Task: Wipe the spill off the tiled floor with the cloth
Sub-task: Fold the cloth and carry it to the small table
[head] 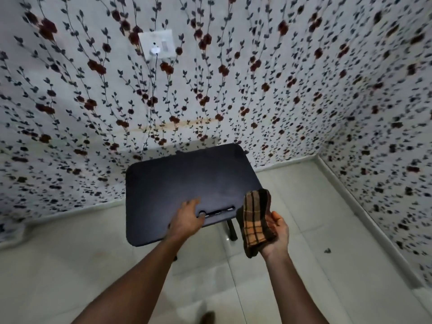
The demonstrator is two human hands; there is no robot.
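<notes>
An orange and brown checked cloth [256, 220] lies folded in my right hand [277, 232], held palm up beside the right front corner of the table. My left hand [188, 217] rests on the front edge of a small dark table [177, 183], fingers at a slot near that edge, gripping nothing I can make out. The pale tiled floor [292, 265] spreads below and to the right. I cannot make out a spill on it.
Floral-papered walls [210, 90] close in behind and on the right, meeting in a corner. A white socket [156, 44] with a cable hangs above the table. A small dark scrap [327, 250] lies on the floor by the right wall. A table leg [231, 230] shows below.
</notes>
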